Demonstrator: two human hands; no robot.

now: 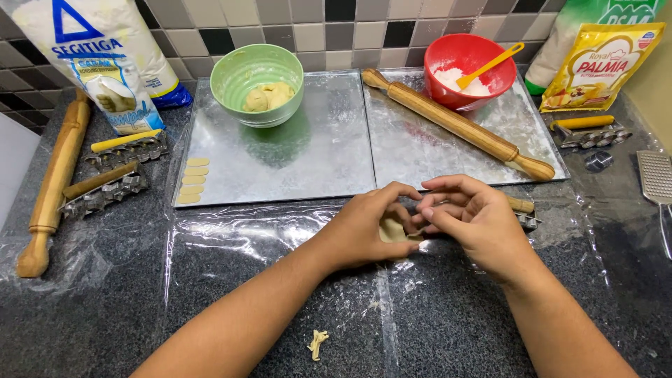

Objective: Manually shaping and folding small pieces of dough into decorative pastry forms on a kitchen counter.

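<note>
Fingers (402,199): both sets curled inward, pinching 1 small dough piece (393,231) between them.
Left hand (367,227): thumb and forefinger arched over the dough from the left.
Right hand (476,220): fingertips pressed to the dough's right edge.
Dough piece: pale beige, soft, matte, flattened; held just above the clear plastic sheet (280,280) on the speckled dark counter, in front of the trays. Mostly hidden, so its long axis and pointing cannot be told.
Dough scrap (318,344): 1 twisted strip, lying near the front edge.
Metal trays (329,154): 2, flat, shiny, side by side.
Oval dough cuts (192,180): 5, stacked in a column on the left tray's edge.
Green bowl (257,77): glossy, round, holding dough lumps.
Rolling pin (458,124): wooden, cylindrical, lying diagonally on the right tray.
Red bowl (469,59): holds white powder and an orange spoon.
</note>
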